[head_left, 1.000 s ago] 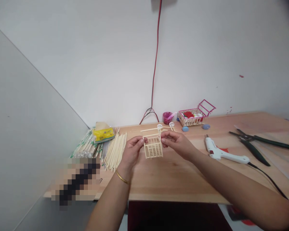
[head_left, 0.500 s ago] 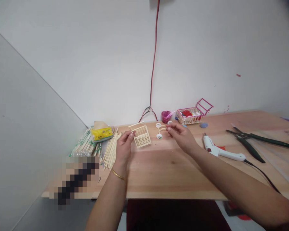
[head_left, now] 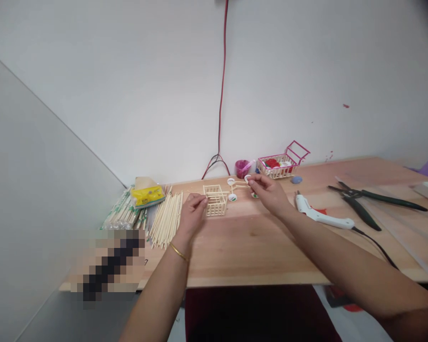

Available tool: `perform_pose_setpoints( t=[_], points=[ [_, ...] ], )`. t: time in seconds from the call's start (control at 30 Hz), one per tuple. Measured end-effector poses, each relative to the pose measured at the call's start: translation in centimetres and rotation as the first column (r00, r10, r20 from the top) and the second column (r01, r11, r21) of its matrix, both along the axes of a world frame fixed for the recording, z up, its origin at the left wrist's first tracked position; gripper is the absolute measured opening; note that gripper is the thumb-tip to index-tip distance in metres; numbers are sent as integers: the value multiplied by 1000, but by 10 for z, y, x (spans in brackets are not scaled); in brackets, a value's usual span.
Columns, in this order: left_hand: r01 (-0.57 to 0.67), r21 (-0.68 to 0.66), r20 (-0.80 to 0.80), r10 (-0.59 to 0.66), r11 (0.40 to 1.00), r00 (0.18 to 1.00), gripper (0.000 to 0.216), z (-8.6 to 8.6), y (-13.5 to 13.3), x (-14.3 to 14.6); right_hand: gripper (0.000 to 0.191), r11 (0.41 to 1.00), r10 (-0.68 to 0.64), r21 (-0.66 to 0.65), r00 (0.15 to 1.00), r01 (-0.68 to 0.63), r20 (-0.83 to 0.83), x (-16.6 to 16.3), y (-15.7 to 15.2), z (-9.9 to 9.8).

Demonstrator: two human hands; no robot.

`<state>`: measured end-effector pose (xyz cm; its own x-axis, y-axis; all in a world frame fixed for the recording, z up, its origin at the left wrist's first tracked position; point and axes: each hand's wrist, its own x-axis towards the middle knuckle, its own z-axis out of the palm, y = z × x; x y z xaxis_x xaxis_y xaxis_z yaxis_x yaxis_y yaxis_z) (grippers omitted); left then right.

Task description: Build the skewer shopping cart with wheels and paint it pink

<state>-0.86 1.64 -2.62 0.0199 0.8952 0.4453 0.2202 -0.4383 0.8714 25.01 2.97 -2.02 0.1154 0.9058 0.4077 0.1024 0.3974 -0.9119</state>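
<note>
A small basket of pale wooden sticks (head_left: 216,200) stands on the wooden table (head_left: 257,251). My left hand (head_left: 192,214) touches its left side with the fingers curled at the frame. My right hand (head_left: 269,192) reaches further back and pinches the stick frame with white round caps (head_left: 238,185) that lies just behind the basket.
A heap of bamboo sticks (head_left: 167,218) and a yellow packet (head_left: 147,194) lie at the left. At the back stand a pink cup (head_left: 241,167) and a pink-edged stick cart (head_left: 283,164). A white glue gun (head_left: 319,216) and dark pliers (head_left: 364,204) lie at the right.
The basket, held up in both hands before, has gone down onto the table with my left hand. My right hand let go of it and moved back to the wheel frame.
</note>
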Motion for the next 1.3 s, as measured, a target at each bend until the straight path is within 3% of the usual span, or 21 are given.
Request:
perform_pose_setpoints(
  t=[0.13,0.27,0.43,0.7,0.9,1.3],
  points=[
    [56,-134,61,-48,989,997,26,1,4,-10,32,1000,0,4,1000,0,3,-1,0,0],
    [94,-303,306,3,948,952,42,5,8,-25,31,1000,0,9,1000,0,17,0,0,0],
    [117,-335,523,81,935,848,40,15,6,-37,31,1000,2,14,999,-2,32,2,0,-4],
    [142,-368,582,108,919,806,36,21,4,-45,31,1000,-8,18,994,6,112,4,1,-8],
    [49,-367,589,191,929,786,31,22,6,-46,33,1000,-10,11,992,8,124,2,-1,-6],
    [-3,-339,583,213,941,784,28,18,9,-45,34,1000,-13,7,980,12,197,0,-8,3]
  ],
)
